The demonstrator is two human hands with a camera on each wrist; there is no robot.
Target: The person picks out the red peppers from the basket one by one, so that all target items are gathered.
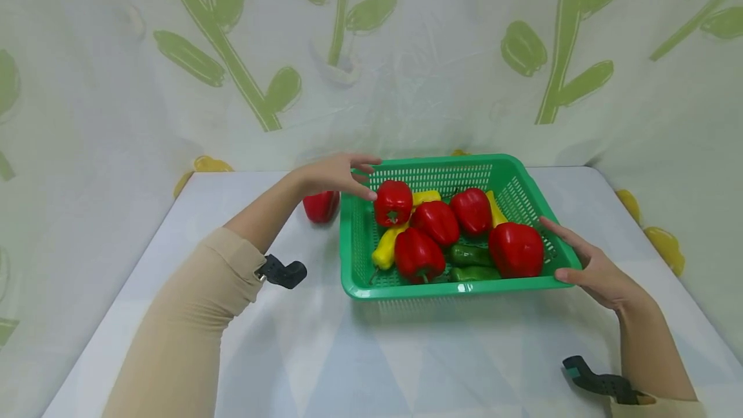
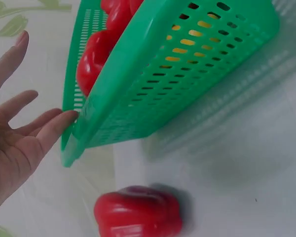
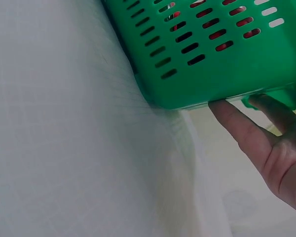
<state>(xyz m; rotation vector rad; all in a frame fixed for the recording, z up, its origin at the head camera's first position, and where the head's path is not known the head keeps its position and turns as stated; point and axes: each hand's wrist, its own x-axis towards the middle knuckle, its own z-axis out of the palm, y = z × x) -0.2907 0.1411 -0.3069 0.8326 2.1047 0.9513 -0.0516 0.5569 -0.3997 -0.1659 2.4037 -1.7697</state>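
Observation:
A green plastic basket (image 1: pixel 453 288) with slotted walls holds several red bell peppers (image 1: pixel 419 255), yellow peppers (image 1: pixel 384 253) and green peppers (image 1: pixel 471 255). At its far left corner is my left hand (image 1: pixel 336 176), fingers spread and extended. In the left wrist view, the thumb tip (image 2: pixel 69 116) is right at the basket's rim. My right hand (image 1: pixel 598 269) is at the right side, thumb by the front corner and a straight finger along the right rim. Fingertips meet the rim's edge in the right wrist view, where the right hand (image 3: pixel 281 158) is partly cut off.
Outside the basket, a single red bell pepper (image 1: pixel 321 207) lies left of it, partly behind the left hand. The white table (image 1: pixel 325 340) has a pale triangle pattern. A plant-printed sheet (image 1: pixel 406 69) hangs behind and beside the table.

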